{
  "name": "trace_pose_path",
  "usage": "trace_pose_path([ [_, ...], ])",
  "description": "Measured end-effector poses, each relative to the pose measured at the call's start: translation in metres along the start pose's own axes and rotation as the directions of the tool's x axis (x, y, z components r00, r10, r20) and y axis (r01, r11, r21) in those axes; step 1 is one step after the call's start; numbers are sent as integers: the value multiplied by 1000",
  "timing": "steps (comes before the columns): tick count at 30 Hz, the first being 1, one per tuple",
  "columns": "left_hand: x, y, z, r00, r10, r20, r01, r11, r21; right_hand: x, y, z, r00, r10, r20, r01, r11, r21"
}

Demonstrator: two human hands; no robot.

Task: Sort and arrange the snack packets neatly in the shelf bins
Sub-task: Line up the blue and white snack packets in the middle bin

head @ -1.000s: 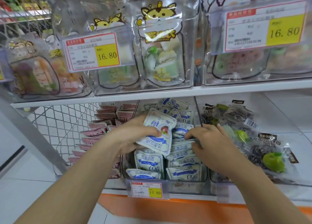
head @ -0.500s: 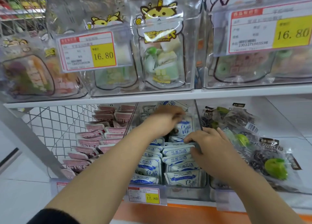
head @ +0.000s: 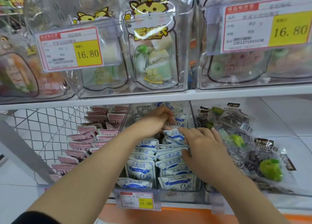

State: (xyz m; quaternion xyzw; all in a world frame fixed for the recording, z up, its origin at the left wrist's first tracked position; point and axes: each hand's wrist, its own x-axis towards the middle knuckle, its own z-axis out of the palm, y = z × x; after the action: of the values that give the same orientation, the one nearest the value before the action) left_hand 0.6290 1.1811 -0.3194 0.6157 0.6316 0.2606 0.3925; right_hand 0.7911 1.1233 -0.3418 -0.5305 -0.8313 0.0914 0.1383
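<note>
**Both hands in the middle bin**

White-and-blue packets (head: 141,169) are stacked in two rows inside the clear middle bin (head: 179,196), below the white shelf board (head: 236,91). An upright packet (head: 180,120) at the back of the right row is pinched by the curled fingers of the left hand (head: 157,120). The right hand (head: 200,149) is laid over the right row with fingers straight and nothing grasped, the thumb set against the packet edges. Pink packets (head: 81,144) are seen in the bin to the left, dark plum packets (head: 253,156) to the right. A price tag (head: 137,200) marked 17.80 is fixed to the bin front.
</note>
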Motion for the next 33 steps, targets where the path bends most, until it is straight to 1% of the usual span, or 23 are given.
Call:
trace_pose_path([
  [1,9,0,-2,1000,21,3,-22,993,120,0,0,0,1000,2,-1,-2,1000,0],
  [2,17,-1,-4,998,60,22,-64,962,265,0,1,1,1000,4,0,-4,1000,1],
  [3,24,-2,-6,994,100,46,-111,912,396,0,1,1,1000,6,3,-6,1000,6],
  [4,30,-2,-7,989,131,75,-151,859,489,0,2,0,1000,7,4,-7,1000,12],
  [6,39,-3,-7,982,139,126,-187,785,591,0,2,0,1000,4,3,-4,1000,20],
  [8,46,-4,-5,982,101,161,-183,725,664,0,3,-1,1000,0,3,0,1000,27],
  [10,51,-6,1,981,64,180,-178,651,738,0,3,-1,1000,-1,2,1,999,35],
  [12,55,-7,5,981,57,186,-183,591,785,0,3,-2,1000,-3,-2,3,999,47],
  [16,57,-9,6,977,61,206,-201,597,777,0,4,-3,1000,-9,-3,9,998,57],
  [18,54,-11,4,976,101,195,-217,585,782,-1,4,-3,1000,-8,-4,8,998,62],
  [19,51,-11,2,976,139,167,-217,594,775,-1,4,-3,1000,-8,-4,8,998,62],
  [21,43,-9,-4,974,215,77,-203,657,726,-1,4,-3,1000,-8,-2,9,998,58],
  [23,35,-7,-9,966,258,12,-202,727,656,-1,5,-1,1000,-13,-9,14,999,50],
  [24,30,-7,-10,966,256,19,-210,745,633,0,5,0,1000,-14,-10,14,999,41],
  [26,21,-7,-8,968,233,92,-240,759,605,0,5,2,1000,-17,-16,18,1000,24],
  [29,8,-6,-8,963,195,186,-268,753,601,-1,5,3,999,-28,-33,29,999,42],
  [32,-7,-5,-8,954,121,274,-255,806,533,-2,6,5,995,-59,-76,67,991,115],
  [33,-13,-9,-5,948,116,296,-264,806,530,-2,7,5,993,-59,-102,74,985,158],
])
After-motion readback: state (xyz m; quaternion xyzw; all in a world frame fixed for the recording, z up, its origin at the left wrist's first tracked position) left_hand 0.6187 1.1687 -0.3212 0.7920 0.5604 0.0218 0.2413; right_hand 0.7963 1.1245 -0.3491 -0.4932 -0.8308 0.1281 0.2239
